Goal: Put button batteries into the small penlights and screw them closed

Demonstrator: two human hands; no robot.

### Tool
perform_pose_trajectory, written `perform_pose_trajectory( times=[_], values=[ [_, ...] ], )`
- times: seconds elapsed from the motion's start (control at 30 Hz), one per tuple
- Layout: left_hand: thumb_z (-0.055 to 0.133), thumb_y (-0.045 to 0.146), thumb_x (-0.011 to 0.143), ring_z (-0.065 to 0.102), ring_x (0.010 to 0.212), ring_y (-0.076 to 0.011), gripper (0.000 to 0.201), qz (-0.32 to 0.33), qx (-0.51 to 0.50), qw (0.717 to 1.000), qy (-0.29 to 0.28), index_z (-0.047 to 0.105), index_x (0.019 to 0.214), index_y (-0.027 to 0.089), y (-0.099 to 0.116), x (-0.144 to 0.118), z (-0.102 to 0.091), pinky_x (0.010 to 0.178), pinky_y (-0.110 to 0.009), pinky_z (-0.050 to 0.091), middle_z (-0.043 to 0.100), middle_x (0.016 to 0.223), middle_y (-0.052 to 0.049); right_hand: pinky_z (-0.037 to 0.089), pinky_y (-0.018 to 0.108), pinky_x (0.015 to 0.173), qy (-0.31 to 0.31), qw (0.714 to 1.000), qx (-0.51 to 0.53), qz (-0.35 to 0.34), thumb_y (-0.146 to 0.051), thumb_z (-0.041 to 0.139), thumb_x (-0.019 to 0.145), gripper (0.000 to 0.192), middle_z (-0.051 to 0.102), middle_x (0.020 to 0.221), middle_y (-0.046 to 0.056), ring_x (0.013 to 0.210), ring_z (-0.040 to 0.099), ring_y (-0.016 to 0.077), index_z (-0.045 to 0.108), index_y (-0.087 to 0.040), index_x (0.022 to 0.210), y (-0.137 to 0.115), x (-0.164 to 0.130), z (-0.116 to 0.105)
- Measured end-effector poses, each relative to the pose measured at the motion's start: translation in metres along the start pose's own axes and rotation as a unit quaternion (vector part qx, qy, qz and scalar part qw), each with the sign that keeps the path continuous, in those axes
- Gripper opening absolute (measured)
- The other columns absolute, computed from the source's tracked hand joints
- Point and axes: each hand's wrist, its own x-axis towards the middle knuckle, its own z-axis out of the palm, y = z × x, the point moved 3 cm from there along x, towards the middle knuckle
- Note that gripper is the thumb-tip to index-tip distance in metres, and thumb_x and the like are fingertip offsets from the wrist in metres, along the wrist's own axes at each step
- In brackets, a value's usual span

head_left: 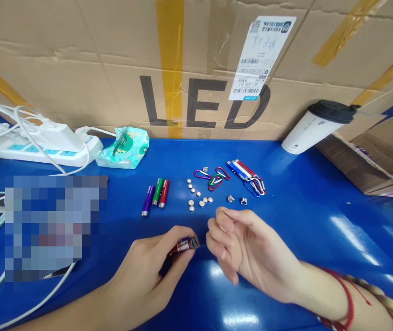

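- At the lower middle of the head view, the left hand (144,271) keeps a clenched grip around a small red flashlight (182,245).
- Its long axis runs from lower left to upper right, with the dark open end pointing right and slightly up, toward the right hand (241,250).
- That hand hovers just right of the tip, grip released, fingers (217,239) loosely curled and holding nothing.
- Above the hands, on the blue desk (303,216), small button cells (196,195) lie scattered at frame centre.
- Left of them three flashlight bodies (156,195), purple, green and red, lie side by side, near upright in the frame.
- Right of centre lie coloured carabiner clips (213,178) and finished flashlights (246,174).
- A power strip (41,149) sits at upper left, a white cup (315,126) at upper right.
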Motion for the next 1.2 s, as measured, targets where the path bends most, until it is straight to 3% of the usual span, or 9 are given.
perform_pose_trajectory(
  times=[0.17,0.43,0.83,1.0,1.1,1.2],
  values=[
    [0.043,0.02,0.09,0.05,0.052,-0.0067,0.014,0.009,0.006,1.0,0.006,0.05,0.101,0.025,0.0007,0.0001,-0.0003,0.051,-0.016,0.038,0.058,0.069,0.007,0.041,0.019,0.059,0.052,0.997,0.056,0.018,-0.025,0.046,0.087,0.032,0.033,0.056,-0.004,0.054,0.039,0.0074,0.043,-0.016,0.056,-0.0024,0.0027,-0.0011],
    [0.043,0.02,0.09,0.049,0.052,-0.007,0.014,0.014,0.003,1.0,0.008,0.05,0.101,0.024,0.0007,0.0002,0.0,0.051,-0.016,0.038,0.057,0.068,0.007,0.035,0.019,0.056,0.021,0.998,0.047,0.024,-0.024,0.045,0.088,0.033,0.033,0.055,-0.005,0.053,0.037,0.0074,0.043,-0.016,0.056,-0.0007,-0.0021,0.0002],
    [0.043,0.02,0.09,0.053,0.055,-0.0068,0.014,0.01,0.001,1.0,0.0,0.049,0.102,0.025,-0.0005,0.0001,0.0,0.054,-0.016,0.041,0.06,0.072,0.007,0.037,0.018,0.056,0.021,0.999,0.025,0.028,-0.024,0.045,0.089,0.033,0.036,0.055,-0.005,0.052,0.036,0.0065,0.044,-0.015,0.057,0.0009,-0.0006,-0.0007],
    [0.044,0.019,0.09,0.055,0.056,-0.0074,0.014,0.016,-0.006,1.0,0.008,0.049,0.101,0.025,0.0005,0.0003,-0.0002,0.054,-0.016,0.041,0.061,0.073,0.006,0.042,0.016,0.055,0.032,0.999,0.003,0.015,-0.027,0.047,0.09,0.033,0.047,0.057,-0.003,0.053,0.047,0.0051,0.052,-0.014,0.06,0.0014,-0.0005,-0.0013],
    [0.043,0.02,0.09,0.054,0.054,-0.0078,0.011,0.011,-0.005,1.0,0.003,0.049,0.098,0.024,0.0,0.0007,0.0001,0.052,-0.017,0.041,0.061,0.071,0.006,0.046,0.013,0.05,0.03,0.998,-0.058,0.0,-0.031,0.049,0.089,0.025,0.063,0.071,0.003,0.064,0.06,0.0076,0.066,-0.015,0.08,0.0013,-0.0008,-0.0021],
    [0.044,0.019,0.09,0.052,0.051,-0.0077,0.012,0.019,0.005,1.0,0.004,0.048,0.1,0.025,-0.0011,0.0011,-0.0001,0.049,-0.017,0.04,0.06,0.069,0.007,0.05,0.012,0.048,0.027,0.995,-0.094,-0.007,-0.029,0.05,0.089,0.023,0.069,0.092,0.007,0.086,0.066,0.0135,0.068,-0.017,0.096,0.0,-0.0007,-0.0015]
  ],
)
